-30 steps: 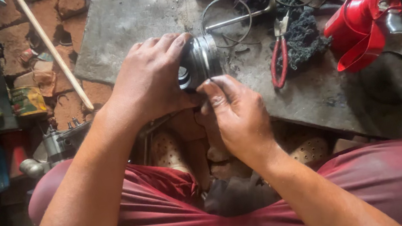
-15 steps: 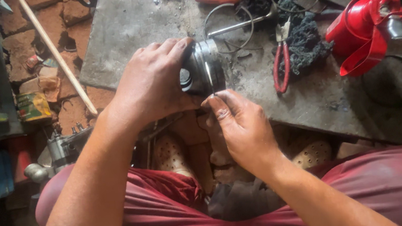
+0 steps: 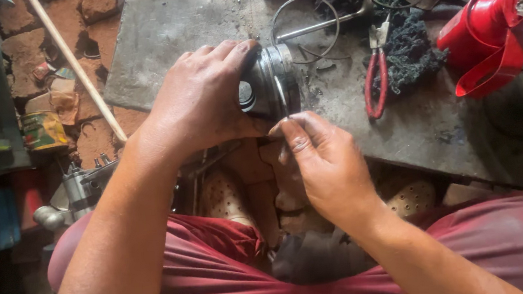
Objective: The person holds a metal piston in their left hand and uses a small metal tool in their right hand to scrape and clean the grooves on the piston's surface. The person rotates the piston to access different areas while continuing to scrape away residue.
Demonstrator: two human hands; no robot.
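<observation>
Nearest, right hand [image 3: 323,160] pinching a thin metal ring [image 3: 281,97] against the piston [image 3: 272,88]; left hand [image 3: 203,101] wrapped around the piston, held over the tabletop's [image 3: 185,20] near edge. Best eased evenly into its groove, unforced. Beyond: red-handled pliers [image 3: 373,82], loose wire rings [image 3: 304,24], dark rag [image 3: 408,46], red oil can [image 3: 487,36] toward the far right corner; nothing obstructs.

tin can [image 3: 44,131] | left, on brick floor; label yellow, green, red

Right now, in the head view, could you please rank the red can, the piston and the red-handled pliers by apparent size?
1. Red can, though cut off by the frame.
2. Piston, partly hidden by the left hand.
3. Pliers, long but thin.
</observation>
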